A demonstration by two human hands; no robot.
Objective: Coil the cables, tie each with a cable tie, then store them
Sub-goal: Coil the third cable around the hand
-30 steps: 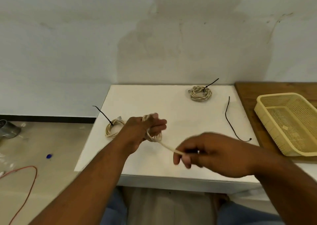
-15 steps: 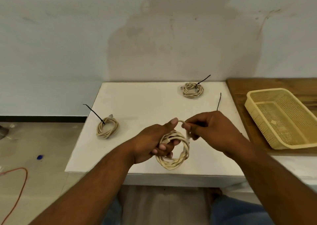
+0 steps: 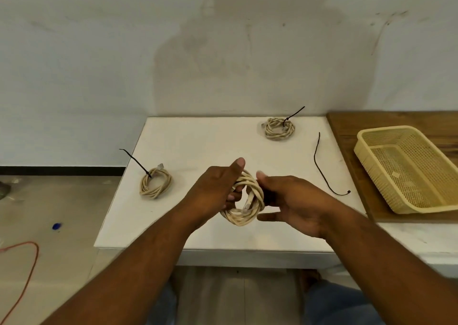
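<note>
Beige cable coil (image 3: 244, 200) is held above the near middle of the white tabletop (image 3: 198, 146), between both hands. It is gripped by the left hand (image 3: 214, 192), whose fingers are curled through the loop with the thumb raised. The right hand (image 3: 295, 200) is set against the coil's right side, thumb lifted and one finger stretched beneath. Whether it grips cannot be told, because its middle fingers are lost in shadow. A left tied coil (image 3: 155, 184) and a far tied coil (image 3: 279, 128) are seen lying on the tabletop. A loose black cable tie (image 3: 315, 158) is laid to the right, near a yellow basket (image 3: 374, 173).
</note>
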